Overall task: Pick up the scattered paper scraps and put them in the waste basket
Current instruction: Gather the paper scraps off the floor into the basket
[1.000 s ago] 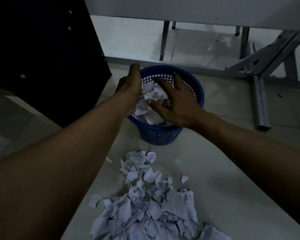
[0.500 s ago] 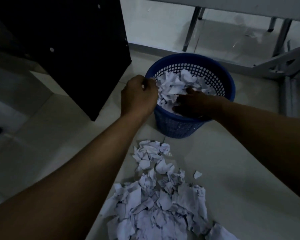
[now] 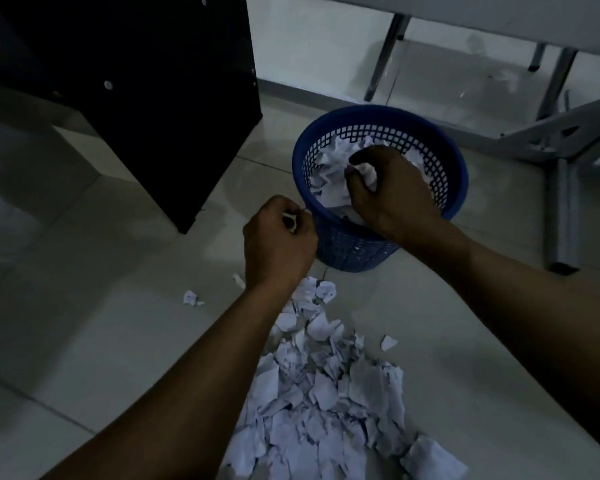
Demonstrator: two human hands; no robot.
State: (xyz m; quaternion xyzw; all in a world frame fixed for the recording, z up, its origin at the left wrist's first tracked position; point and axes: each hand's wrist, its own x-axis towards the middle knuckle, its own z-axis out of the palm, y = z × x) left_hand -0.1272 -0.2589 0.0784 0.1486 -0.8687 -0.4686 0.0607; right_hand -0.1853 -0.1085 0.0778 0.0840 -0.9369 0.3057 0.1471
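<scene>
Both of my hands are curled shut around paper. My right hand [image 3: 392, 192] sits over the mouth of the blue waste basket [image 3: 454, 188], fingers bent down and pinched on a crumpled scrap that lies against the heap of paper already inside [image 3: 329, 168]. My left hand [image 3: 279, 244] is a loose fist just outside the basket's near-left rim, touching or nearly touching it, with a small white scrap [image 3: 290, 220] peeking out between thumb and fingers.

Most of the paper scraps [image 3: 323, 400] lie in a long pile on the pale tiled floor [image 3: 84, 341], running from just below the basket toward me between my forearms. A few lone pieces [image 3: 190, 297] sit apart to the left of the pile, and one [image 3: 388, 342] lies to its right.

On the left, a dark cabinet [image 3: 153, 98] stands near the basket, its corner well clear of my left hand, with bare floor between. On the right, grey metal table legs [image 3: 561, 202] stand just beyond the basket. Bare tile lies open on either side of the pile.
</scene>
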